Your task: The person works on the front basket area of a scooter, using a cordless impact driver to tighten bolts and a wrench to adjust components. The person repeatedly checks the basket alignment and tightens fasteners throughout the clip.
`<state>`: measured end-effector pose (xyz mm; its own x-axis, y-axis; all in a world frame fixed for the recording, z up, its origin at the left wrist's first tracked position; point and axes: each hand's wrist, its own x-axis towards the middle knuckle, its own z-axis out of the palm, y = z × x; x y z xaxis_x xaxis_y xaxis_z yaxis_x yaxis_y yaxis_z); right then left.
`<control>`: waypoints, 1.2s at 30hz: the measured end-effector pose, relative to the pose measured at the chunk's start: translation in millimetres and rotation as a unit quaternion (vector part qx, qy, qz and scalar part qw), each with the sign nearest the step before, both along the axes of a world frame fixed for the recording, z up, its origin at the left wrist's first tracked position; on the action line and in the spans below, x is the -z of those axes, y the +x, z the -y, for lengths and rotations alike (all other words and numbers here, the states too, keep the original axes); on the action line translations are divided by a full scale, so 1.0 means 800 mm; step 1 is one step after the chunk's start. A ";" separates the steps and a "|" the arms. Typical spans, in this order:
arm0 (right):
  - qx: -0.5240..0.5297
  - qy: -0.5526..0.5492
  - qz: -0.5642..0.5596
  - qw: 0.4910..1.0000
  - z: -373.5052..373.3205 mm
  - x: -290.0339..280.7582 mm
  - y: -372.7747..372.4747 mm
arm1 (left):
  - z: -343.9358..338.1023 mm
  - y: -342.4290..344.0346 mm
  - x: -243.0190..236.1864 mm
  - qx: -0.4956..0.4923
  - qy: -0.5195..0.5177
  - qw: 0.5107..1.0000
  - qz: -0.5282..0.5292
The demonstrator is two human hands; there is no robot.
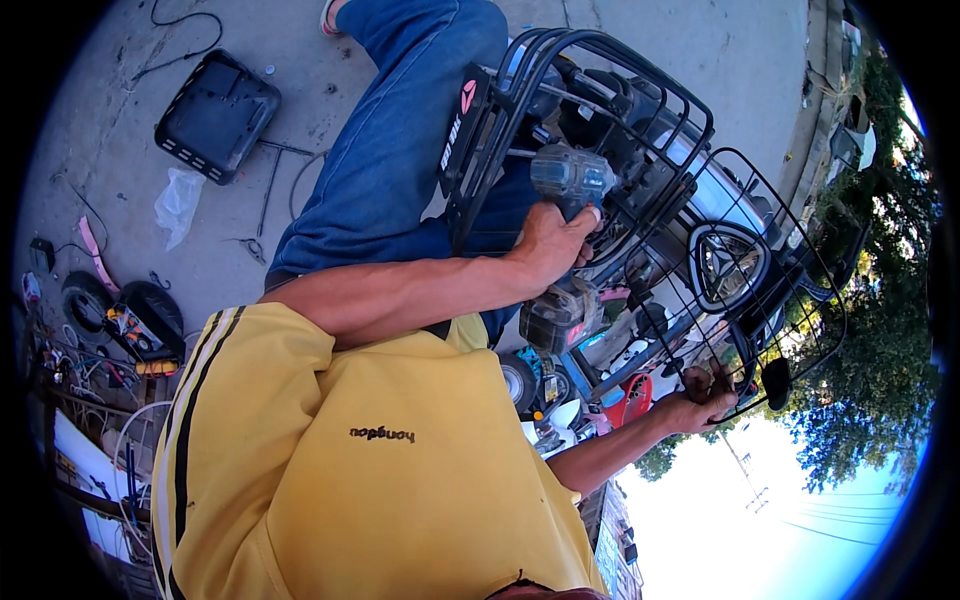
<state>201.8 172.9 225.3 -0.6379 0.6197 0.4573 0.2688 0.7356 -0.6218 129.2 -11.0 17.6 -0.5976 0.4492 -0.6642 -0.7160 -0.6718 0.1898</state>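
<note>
My left hand (pixel 558 243) is wrapped around the grip of a cordless drill (pixel 572 175), with its battery (pixel 562 316) below the fist. The drill's nose points right, into a black tubular rack (pixel 590 42) on the front of an electric bike; the bit's tip is hidden among the bars. Farther right, my right hand (pixel 700 402) has its fingers curled at the edge of a black wire basket (pixel 830 345), and seems to grip its rim. Behind the basket wires sits a triangular headlamp (pixel 728 268). A black mirror (pixel 776 383) is close to the right hand.
A black plastic crate (pixel 218 115), a clear plastic bag (pixel 180 205) and a T-shaped metal tool (pixel 270 185) lie on the concrete at left. Tires (pixel 88 303), cables and a yellow-black tool (pixel 135 330) crowd the lower left. My jeans-clad leg (pixel 385 135) is beside the rack.
</note>
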 end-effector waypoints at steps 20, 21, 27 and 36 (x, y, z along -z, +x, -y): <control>-0.002 0.049 0.002 0.999 -0.007 0.002 -0.004 | -0.003 -0.005 -0.020 0.090 -0.093 0.989 -0.073; 0.003 0.044 -0.002 0.999 -0.006 0.001 -0.004 | -0.005 -0.002 -0.020 0.094 -0.100 0.988 -0.077; -0.017 0.047 -0.007 0.999 -0.009 0.000 -0.001 | 0.000 -0.005 -0.020 0.046 -0.024 0.998 0.028; -0.034 0.148 0.040 0.988 -0.013 0.002 -0.003 | -0.001 -0.028 -0.058 -0.060 0.143 0.955 0.253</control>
<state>199.2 183.3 223.5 -0.7141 0.4218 0.5587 0.2525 0.8995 -0.3565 107.2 -10.2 64.4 -0.2919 0.6038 -0.7418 -0.5815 -0.7277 -0.3636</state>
